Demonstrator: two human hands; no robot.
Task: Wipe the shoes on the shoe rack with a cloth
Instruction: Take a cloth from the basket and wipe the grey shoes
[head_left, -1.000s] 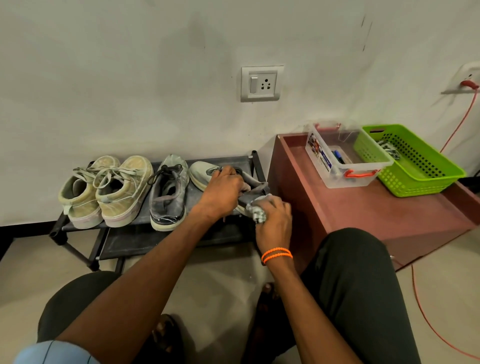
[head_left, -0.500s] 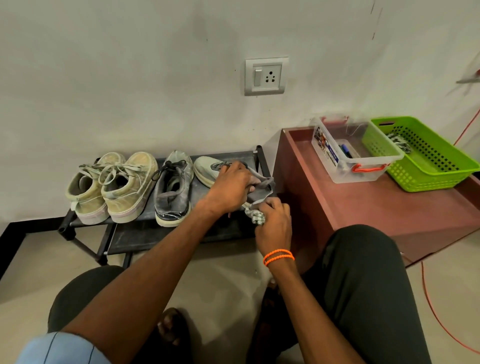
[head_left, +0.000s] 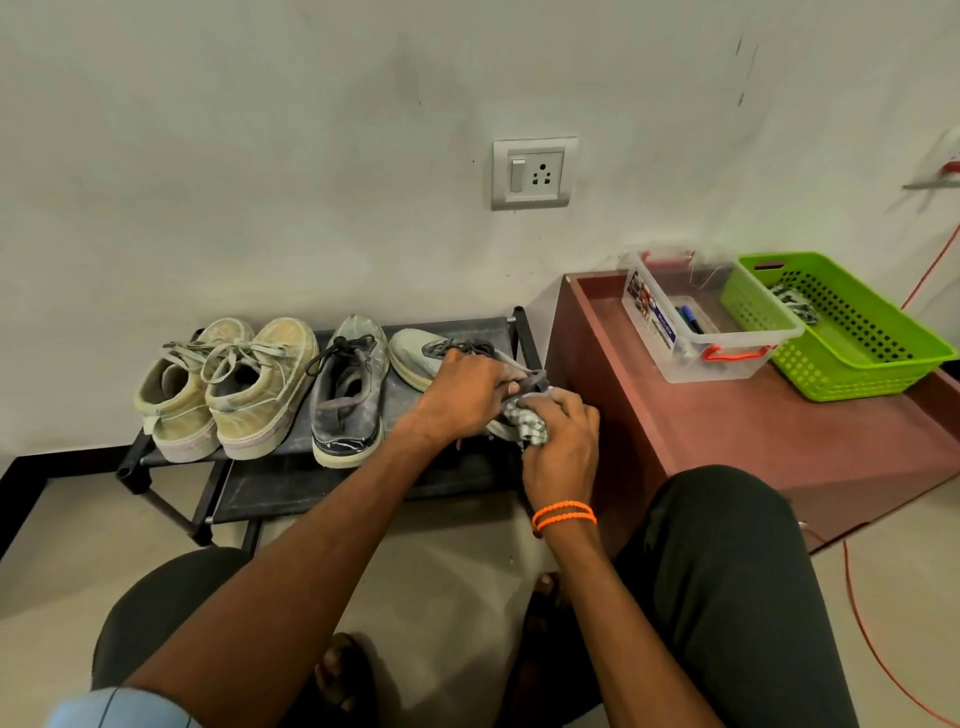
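Note:
A low black shoe rack (head_left: 270, 486) stands against the wall. On its top shelf sit a pair of dusty beige sneakers (head_left: 228, 389) at the left and a grey sneaker (head_left: 348, 400) beside them. The second grey sneaker (head_left: 415, 353) lies at the right end, tipped on its side with the toe towards the wall. My left hand (head_left: 457, 395) grips this shoe from above and hides its middle. My right hand (head_left: 563, 447) presses a bunched checked cloth (head_left: 527, 423) against the shoe's heel end.
A reddish-brown cabinet (head_left: 779, 431) stands right of the rack, carrying a clear plastic box (head_left: 691, 332) and a green basket (head_left: 852, 343). A wall socket (head_left: 532, 174) is above. An orange cable (head_left: 857, 613) runs along the floor at right. My knees fill the foreground.
My right hand with the cloth has shifted slightly along the shoe's heel end while my left hand kept its grip. The camera has drifted a little.

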